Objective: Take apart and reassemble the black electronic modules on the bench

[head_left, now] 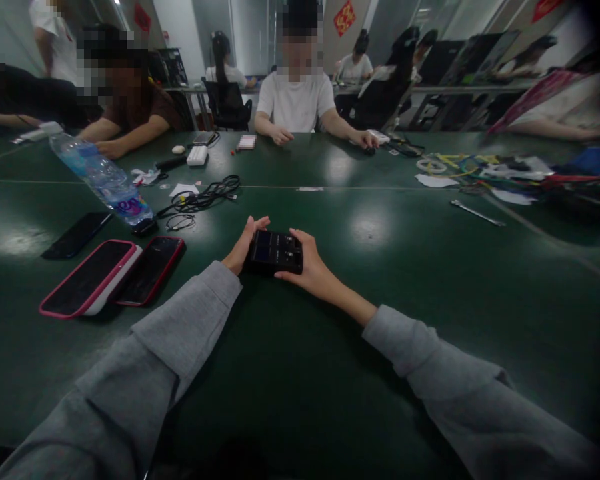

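Black all over, a small box [277,252] sits between two bare hands; call it the middle of the clock. It has dark squares and little round bits on its top. The right hand [307,261] grips it from the 3 o'clock side, with one finger at the far corner and the thumb along the near edge. The left hand [241,245] is against its 9 o'clock side, with fingers pointing past the far edge. I cannot tell if that hand is squeezing it or just steadying it. Both arms wear grey sleeves [190,313]. On the green table [370,267], a red-edged phone [153,270] and a pink-edged phone [90,277] lie at 9 o'clock. A bottle [103,175] is near 10 o'clock. A wrench [477,213] lies near 3 o'clock. At 12 o'clock, a person in a white shirt [297,103] sits across the table.
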{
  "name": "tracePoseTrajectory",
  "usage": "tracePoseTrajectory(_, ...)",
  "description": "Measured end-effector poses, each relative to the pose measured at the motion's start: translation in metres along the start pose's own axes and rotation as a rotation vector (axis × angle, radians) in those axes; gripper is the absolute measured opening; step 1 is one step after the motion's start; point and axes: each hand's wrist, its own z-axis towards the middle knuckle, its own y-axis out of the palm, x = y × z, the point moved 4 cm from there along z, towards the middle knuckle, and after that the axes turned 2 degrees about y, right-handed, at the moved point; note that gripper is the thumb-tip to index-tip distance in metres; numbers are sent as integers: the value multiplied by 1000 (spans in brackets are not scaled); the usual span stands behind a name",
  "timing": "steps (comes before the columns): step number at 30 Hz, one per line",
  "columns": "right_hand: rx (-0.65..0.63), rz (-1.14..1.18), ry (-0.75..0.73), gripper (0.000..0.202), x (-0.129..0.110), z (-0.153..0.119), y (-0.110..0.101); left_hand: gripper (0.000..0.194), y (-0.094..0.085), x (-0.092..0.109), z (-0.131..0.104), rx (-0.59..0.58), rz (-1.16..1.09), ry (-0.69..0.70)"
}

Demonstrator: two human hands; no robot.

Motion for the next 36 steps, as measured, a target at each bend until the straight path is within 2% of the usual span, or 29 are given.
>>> tracePoseTrajectory(3,16,65,18,101,4,1,0,71,8,0,-4,8,-31,-39)
tracePoseTrajectory(6,1,81,44,100,4,0,1,65,11,0,-5,5,-20,12)
tracePoseTrajectory(24,-24,101,82,95,4,1,-1,65,11,-9,1,5,-45,47)
tracePoseTrajectory(27,-2,92,62,92,3,2,-1,62,9,-4,-5,57,26,121)
tracePoseTrajectory(30,25,57,76,89,3,2,-2,56,8,3,-15,98,190,245)
tracePoseTrajectory(34,139,-40,161,90,10,1,-5,61,9,7,-27,156,445,416)
tracePoseTrajectory(36,196,-97,215,91,14,0,-7,64,9,3,-27,174,458,394)
